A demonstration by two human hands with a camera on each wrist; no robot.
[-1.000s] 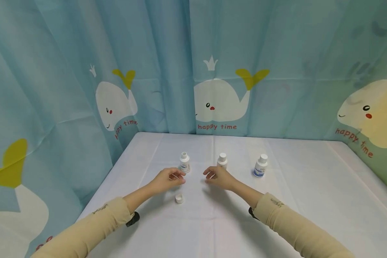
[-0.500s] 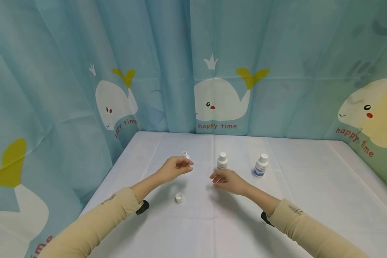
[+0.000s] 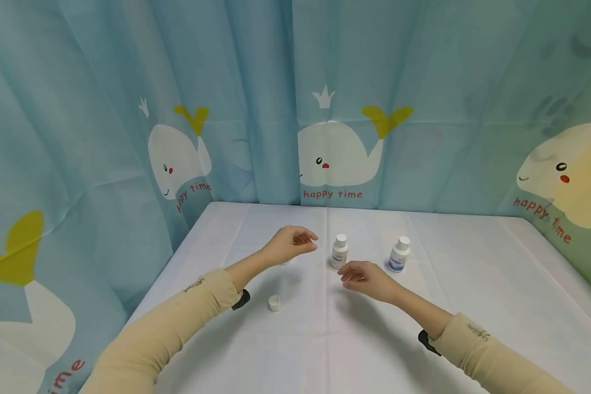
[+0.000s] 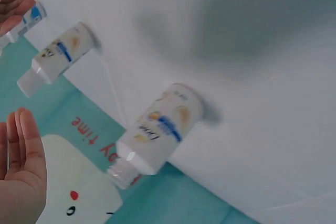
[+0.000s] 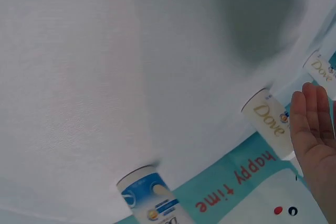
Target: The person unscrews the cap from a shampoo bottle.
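My left hand hovers with loosely bent fingers and holds nothing, just left of a white capped Dove bottle. In front of that bottle, slightly right, is my right hand, also holding nothing, fingers relaxed. A second capped bottle, with a blue lower label, stands behind the right hand. The left wrist view shows an uncapped bottle with a bare threaded neck; in the head view my left hand and wrist hide most of it. Its white cap lies nearer to me on the table.
A white cloth covers the table. Behind it and along the left side hangs a blue curtain printed with whales. Dark straps with the wrist cameras sit under both sleeves.
My left hand has moved right and farther from me, passing in front of the uncapped bottle towards the middle one. The right hand has shifted right, uncovering the middle bottle. Bottles and cap have stayed put.
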